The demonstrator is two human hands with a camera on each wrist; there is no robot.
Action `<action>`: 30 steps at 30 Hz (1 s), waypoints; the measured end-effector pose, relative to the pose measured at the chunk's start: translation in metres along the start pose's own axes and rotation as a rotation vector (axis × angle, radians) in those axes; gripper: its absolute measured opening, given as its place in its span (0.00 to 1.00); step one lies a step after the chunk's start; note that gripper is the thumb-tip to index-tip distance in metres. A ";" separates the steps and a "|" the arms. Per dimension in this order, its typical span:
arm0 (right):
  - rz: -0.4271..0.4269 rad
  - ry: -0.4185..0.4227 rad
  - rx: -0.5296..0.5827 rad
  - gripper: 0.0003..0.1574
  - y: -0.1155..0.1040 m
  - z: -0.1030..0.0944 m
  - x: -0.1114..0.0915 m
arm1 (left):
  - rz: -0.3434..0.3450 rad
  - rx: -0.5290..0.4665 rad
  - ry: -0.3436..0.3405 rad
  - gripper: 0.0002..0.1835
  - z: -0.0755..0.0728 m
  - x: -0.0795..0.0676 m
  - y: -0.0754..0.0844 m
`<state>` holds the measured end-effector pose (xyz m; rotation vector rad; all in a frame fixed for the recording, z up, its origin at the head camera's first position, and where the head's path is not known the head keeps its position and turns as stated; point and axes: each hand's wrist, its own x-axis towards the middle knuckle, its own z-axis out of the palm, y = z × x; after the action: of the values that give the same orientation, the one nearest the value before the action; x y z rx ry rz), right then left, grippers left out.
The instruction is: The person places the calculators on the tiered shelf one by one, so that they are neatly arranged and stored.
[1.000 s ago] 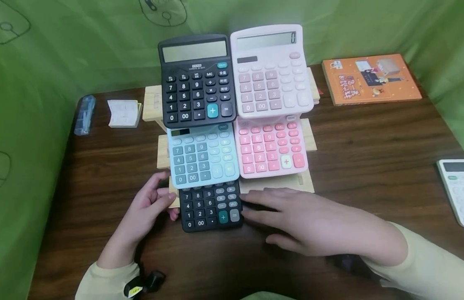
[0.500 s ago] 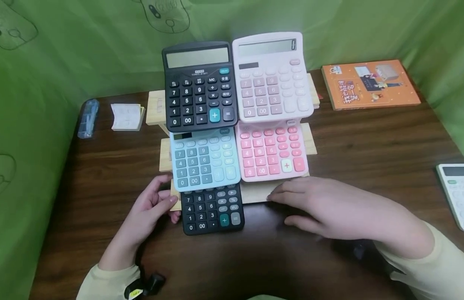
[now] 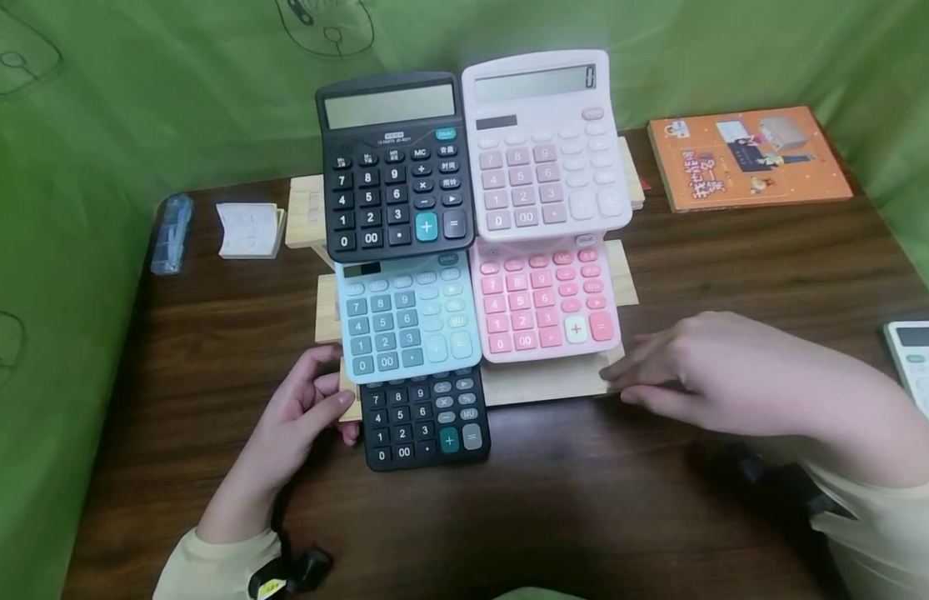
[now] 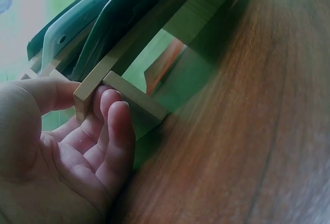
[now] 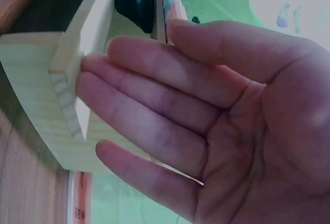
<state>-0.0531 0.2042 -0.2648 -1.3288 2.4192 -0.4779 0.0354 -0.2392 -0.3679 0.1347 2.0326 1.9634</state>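
A tiered wooden stand [image 3: 546,379] holds several calculators on its steps. On top are a black calculator [image 3: 392,183] and a pale pink-white calculator [image 3: 546,154] showing 0. Below them sit a light blue calculator [image 3: 412,321] and a pink calculator [image 3: 542,304]; a second black calculator [image 3: 427,425] lies on the left of the lowest step. My left hand [image 3: 287,417] pinches the left end of that step's board [image 4: 98,82], thumb above and fingers beneath. My right hand [image 3: 711,375] has its fingers extended, fingertips right at the board's right end [image 5: 72,90].
At the back right lies an orange book [image 3: 749,158]. A white calculator [image 3: 917,358] is at the right edge. To the stand's left are a small white notepad [image 3: 248,231] and a clear blue packet [image 3: 172,233]. Green cloth [image 3: 209,83] surrounds the brown table [image 3: 209,325].
My right hand has moved from the lower black calculator's right edge rightward along the lowest step to its right end. The left hand keeps its grip, and the calculators stay in place.
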 end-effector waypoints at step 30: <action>0.986 0.014 -0.099 0.56 0.170 -0.035 -0.074 | 0.036 0.012 0.002 0.23 -0.006 -0.005 0.006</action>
<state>-0.1568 0.3576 -0.3000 -0.0435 2.7364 -0.0850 0.0378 -0.2463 -0.3608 0.1732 2.0567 1.9739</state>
